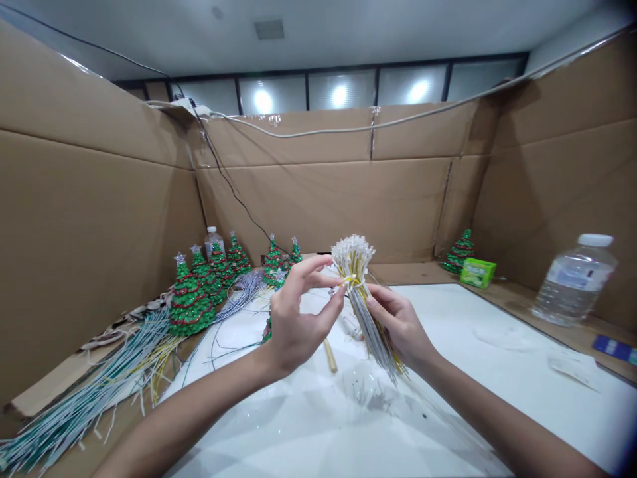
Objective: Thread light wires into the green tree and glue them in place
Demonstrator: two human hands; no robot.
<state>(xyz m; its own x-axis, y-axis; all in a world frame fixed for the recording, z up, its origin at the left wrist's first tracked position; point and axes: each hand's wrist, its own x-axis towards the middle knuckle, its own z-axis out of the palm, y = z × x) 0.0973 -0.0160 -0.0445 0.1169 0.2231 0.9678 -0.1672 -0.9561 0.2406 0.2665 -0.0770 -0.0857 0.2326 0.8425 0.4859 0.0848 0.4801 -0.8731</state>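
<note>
My right hand point(398, 325) is wrapped round a bundle of thin white and yellow wires point(361, 292), held upright above the white tabletop point(448, 385), with white connector tips fanned out at its top. My left hand point(298, 312) pinches the small tie at the bundle's neck with thumb and forefinger; the other fingers are spread. Just behind my left hand a small green Christmas tree point(269, 326) is partly hidden.
Several green toy Christmas trees point(192, 302) stand at the left, beside long loose wire bundles point(99, 385). A water bottle point(574, 279), a green box point(478, 272) and one more tree point(458, 252) are at the right. Cardboard walls point(338, 199) enclose the table.
</note>
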